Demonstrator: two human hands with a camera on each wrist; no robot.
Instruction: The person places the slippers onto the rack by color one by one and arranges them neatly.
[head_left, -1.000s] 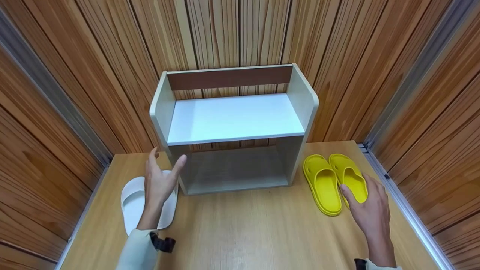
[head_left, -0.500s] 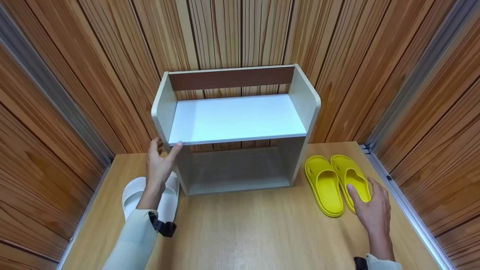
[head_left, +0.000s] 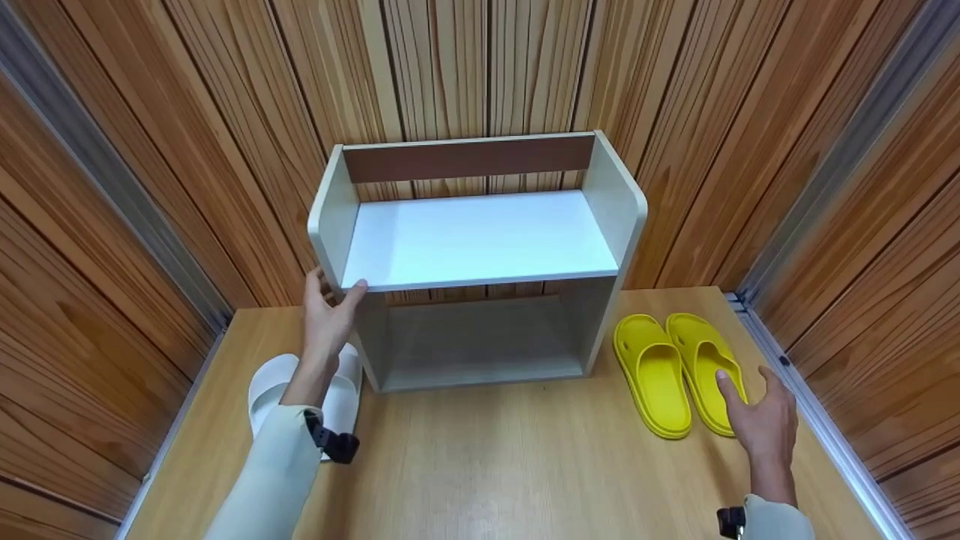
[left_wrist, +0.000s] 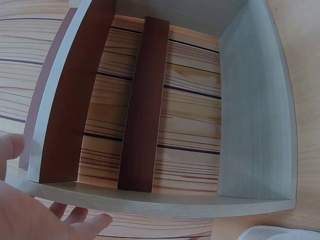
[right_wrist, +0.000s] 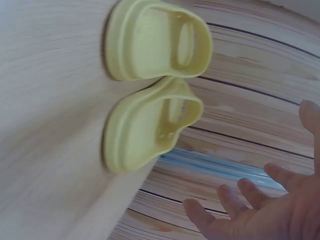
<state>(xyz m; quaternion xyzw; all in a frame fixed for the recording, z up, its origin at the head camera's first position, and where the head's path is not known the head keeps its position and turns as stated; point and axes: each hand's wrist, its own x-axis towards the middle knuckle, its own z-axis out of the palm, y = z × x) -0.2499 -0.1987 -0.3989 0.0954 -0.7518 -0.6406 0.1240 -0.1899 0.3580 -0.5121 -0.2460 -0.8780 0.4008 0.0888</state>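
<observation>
A small two-tier shelf unit [head_left: 487,240], pale with a brown back rail, stands upright against the wall. My left hand [head_left: 326,330] grips its left side panel at mid height, the thumb at the white shelf's front edge and the other fingers around the panel's outer side. In the left wrist view the thumb [left_wrist: 12,146] and fingers straddle that panel; contact of each finger is partly hidden. Behind my left forearm lies a pair of white slippers [head_left: 341,405]. My right hand [head_left: 765,420] hovers, fingers spread, beside a pair of yellow slippers [right_wrist: 145,130], touching neither.
Wood-grain walls [head_left: 435,67] rise behind and at both sides. A metal rail [head_left: 817,435] runs along the right edge of the light wooden floor [head_left: 480,457], and a similar rail [head_left: 176,427] borders the left.
The left hand has moved up and right from beside the unit onto its side panel. The right hand has drawn slightly right and down, away from the yellow slippers. The unit appears unmoved.
</observation>
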